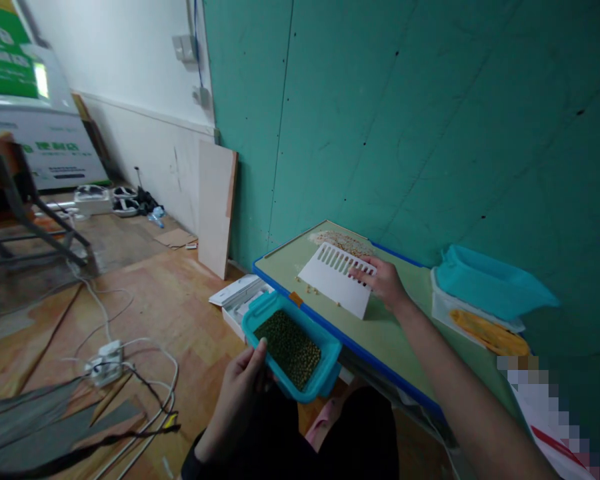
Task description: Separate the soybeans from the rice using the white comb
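Teal-green wall point(380, 113) ahead, pale-green, blue-edged tabletop point(420, 290) below the right hand point(384, 283)!
Left hand point(244, 375) grips a turquoise plastic tub point(329, 357); the right holds a white slotted sheet point(333, 288).

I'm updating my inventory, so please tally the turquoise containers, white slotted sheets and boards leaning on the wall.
Turquoise containers: 2 (held container in the left hand; tabletop container)
White slotted sheets: 1 (slotted sheet in the right hand)
Leaning boards: 1 (pale board)
Total: 4
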`<state>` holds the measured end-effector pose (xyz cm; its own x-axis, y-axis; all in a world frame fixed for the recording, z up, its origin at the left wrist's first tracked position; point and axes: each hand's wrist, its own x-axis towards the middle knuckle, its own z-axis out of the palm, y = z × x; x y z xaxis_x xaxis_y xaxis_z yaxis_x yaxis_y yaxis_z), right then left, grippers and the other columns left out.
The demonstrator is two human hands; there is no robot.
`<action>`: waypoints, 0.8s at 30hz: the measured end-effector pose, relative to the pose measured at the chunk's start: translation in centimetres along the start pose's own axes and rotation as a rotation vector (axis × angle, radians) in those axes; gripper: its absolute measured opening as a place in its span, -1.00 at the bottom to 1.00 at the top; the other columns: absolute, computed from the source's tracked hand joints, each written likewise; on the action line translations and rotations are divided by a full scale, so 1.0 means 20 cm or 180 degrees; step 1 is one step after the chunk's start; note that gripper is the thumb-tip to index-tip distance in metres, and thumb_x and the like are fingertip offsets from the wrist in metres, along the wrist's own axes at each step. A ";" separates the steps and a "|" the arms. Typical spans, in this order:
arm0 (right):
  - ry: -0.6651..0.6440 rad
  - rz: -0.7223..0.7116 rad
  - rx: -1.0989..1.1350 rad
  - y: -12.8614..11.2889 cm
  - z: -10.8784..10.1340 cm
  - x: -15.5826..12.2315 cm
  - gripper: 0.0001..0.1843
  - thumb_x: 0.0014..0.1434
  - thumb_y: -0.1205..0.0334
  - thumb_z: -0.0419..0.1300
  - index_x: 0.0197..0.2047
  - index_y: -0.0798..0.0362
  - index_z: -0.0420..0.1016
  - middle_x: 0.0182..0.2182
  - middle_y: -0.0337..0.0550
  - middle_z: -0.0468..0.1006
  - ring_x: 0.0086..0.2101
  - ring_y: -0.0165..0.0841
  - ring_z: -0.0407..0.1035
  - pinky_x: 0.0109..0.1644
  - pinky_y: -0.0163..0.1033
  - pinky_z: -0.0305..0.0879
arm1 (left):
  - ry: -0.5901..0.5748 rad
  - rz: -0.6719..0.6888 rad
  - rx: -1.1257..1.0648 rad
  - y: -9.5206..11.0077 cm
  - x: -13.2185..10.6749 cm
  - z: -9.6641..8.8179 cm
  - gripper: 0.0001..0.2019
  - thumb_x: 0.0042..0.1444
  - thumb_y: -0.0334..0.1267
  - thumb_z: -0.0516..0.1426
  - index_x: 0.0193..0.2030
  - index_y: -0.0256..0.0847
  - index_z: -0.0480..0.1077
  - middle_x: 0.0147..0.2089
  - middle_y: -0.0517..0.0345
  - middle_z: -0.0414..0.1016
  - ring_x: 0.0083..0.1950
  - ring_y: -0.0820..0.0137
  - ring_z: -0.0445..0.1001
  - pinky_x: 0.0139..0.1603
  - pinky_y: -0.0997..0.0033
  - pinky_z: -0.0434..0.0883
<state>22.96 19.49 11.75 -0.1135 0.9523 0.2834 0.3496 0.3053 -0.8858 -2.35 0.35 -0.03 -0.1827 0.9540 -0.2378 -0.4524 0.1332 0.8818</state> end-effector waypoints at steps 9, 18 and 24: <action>-0.0040 0.0182 -0.0362 -0.02 -0.13 -0.14 -0.40 -0.13 -0.23 0.41 -0.17 0.08 0.56 -0.47 -0.11 0.63 -0.52 -0.23 0.48 -0.55 -0.22 0.36 | -0.0317 0.0135 -0.0010 -0.05 0.02 -0.02 -0.54 0.05 0.15 0.28 -0.55 -0.24 0.43 -0.62 0.19 0.43 -0.60 0.53 0.28 -0.55 0.52 0.16; 0.0456 0.0012 -0.1049 -0.15 -0.31 -0.44 -0.56 0.04 -0.15 0.34 -0.14 0.00 0.57 -0.44 -0.09 0.66 -0.48 -0.19 0.53 -0.46 -0.19 0.43 | -0.0325 0.0131 -0.0005 -0.07 0.02 -0.02 -0.55 0.02 0.15 0.29 -0.52 -0.23 0.42 -0.61 0.14 0.49 -0.65 0.56 0.25 -0.62 0.54 0.10; 0.0408 0.0009 -0.1358 -0.19 -0.33 -0.62 -0.65 0.08 -0.14 0.29 -0.21 -0.07 0.57 -0.48 -0.14 0.65 -0.50 -0.19 0.52 -0.47 -0.19 0.43 | -0.0304 0.0180 0.0024 -0.07 0.03 -0.01 -0.56 0.05 0.14 0.28 -0.52 -0.22 0.40 -0.62 0.15 0.52 -0.66 0.56 0.31 -0.61 0.56 0.16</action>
<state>29.13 6.57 13.96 -0.0051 0.9373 0.3484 0.7053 0.2504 -0.6632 -1.98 0.62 -1.53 -0.1236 0.9812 -0.1479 -0.4372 0.0799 0.8958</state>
